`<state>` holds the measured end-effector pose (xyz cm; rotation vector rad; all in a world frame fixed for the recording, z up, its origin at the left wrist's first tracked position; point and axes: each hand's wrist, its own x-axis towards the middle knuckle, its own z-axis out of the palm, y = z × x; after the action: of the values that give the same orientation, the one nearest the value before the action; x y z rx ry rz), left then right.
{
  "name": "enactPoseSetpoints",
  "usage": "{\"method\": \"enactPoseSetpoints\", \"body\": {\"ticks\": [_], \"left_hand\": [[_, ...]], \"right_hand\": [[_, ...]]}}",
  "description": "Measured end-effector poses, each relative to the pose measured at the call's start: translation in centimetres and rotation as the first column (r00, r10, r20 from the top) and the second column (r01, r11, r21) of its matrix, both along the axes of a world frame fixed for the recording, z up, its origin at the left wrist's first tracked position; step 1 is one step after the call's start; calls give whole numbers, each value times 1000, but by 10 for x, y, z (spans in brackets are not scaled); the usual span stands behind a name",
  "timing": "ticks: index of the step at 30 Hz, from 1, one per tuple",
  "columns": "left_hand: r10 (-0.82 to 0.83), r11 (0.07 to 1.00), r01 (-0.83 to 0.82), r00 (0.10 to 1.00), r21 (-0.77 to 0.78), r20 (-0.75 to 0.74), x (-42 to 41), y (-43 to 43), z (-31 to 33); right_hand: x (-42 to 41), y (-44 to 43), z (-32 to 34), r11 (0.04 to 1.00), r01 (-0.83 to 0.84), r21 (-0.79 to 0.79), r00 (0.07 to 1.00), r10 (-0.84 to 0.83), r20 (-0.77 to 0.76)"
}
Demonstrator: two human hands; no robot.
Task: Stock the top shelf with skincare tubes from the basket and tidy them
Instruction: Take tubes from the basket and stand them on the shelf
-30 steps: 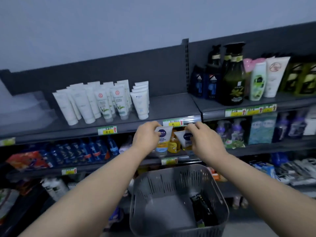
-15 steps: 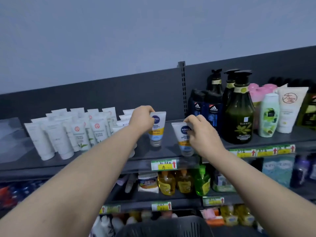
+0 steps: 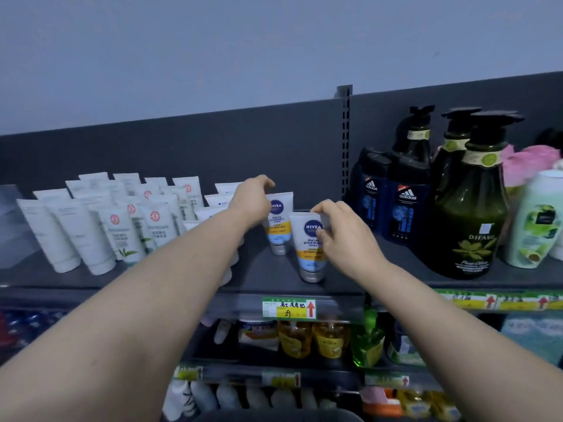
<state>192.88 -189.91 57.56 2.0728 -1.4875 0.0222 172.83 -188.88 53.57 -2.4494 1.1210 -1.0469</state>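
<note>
Two white Nivea tubes with blue logos and yellow bands stand cap-down on the dark top shelf (image 3: 274, 284). My left hand (image 3: 251, 201) grips the top of the rear tube (image 3: 278, 226). My right hand (image 3: 344, 236) pinches the top and side of the front tube (image 3: 307, 248), which stands nearer the shelf edge. To the left stand several white tubes (image 3: 100, 220) in rows. The basket's dark rim (image 3: 274, 417) barely shows at the bottom edge.
Dark blue Adidas bottles (image 3: 402, 208) and tall dark green pump bottles (image 3: 472, 214) stand right of the shelf divider. A pale green bottle (image 3: 536, 220) is at far right. A price tag (image 3: 289, 307) sits on the shelf lip; yellow bottles (image 3: 310, 338) fill the shelf below.
Both hands rose from above the basket to the top shelf with a Nivea tube each; the tubes now stand on the shelf. The view tilted up, so the basket dropped almost out of view.
</note>
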Motion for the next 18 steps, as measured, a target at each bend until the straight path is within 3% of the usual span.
{"method": "enactPoseSetpoints", "body": {"ticks": [7,18], "left_hand": [[39,993,-16,980,-116,196,15,63,26],[60,993,-42,984,-109,165,21,128,12]], "right_hand": [[54,11,3,998,-47,33,998,49,-49],[68,32,0,995,72,69,992,-65,-104]]}}
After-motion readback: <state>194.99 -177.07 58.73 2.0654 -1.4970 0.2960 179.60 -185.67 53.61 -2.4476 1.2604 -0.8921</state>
